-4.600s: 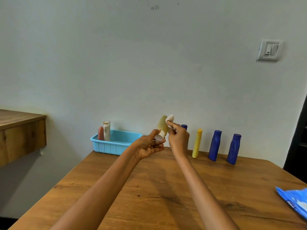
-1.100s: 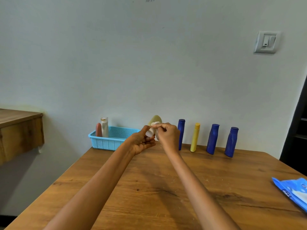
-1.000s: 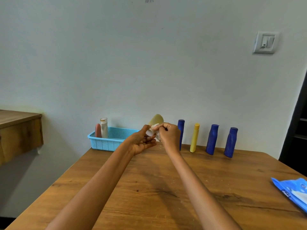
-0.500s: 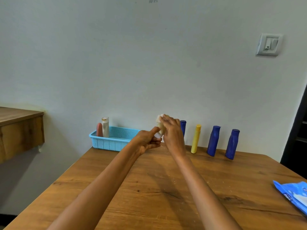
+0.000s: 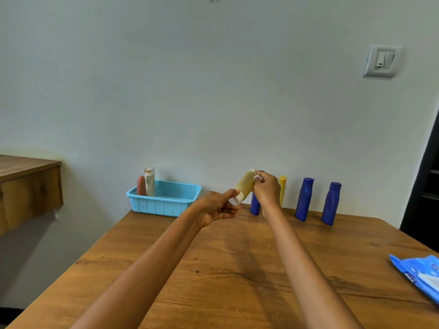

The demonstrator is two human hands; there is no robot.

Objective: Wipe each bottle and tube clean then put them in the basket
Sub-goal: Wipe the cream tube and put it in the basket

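Observation:
My left hand (image 5: 217, 206) grips the white cap end of a tan-yellow tube (image 5: 244, 184), which is tilted up to the right above the table. My right hand (image 5: 267, 188) pinches a small white wipe (image 5: 256, 175) against the tube's upper end. A light blue basket (image 5: 164, 198) stands at the table's back left and holds a reddish tube (image 5: 141, 185) and a white tube (image 5: 149, 181), both upright. Along the wall stand a blue bottle (image 5: 255, 206) partly behind my right hand, a yellow tube (image 5: 282, 189), and two more blue bottles (image 5: 304, 199) (image 5: 331, 203).
The wooden table (image 5: 237, 269) fills the lower view. A blue wipes packet (image 5: 420, 274) lies at its right edge. A wooden shelf (image 5: 26, 186) juts out at the left. A light switch (image 5: 381, 60) is on the wall.
My right hand with the wipe has slid up along the tube, from near the cap to its upper end. The tube now tilts more to the right.

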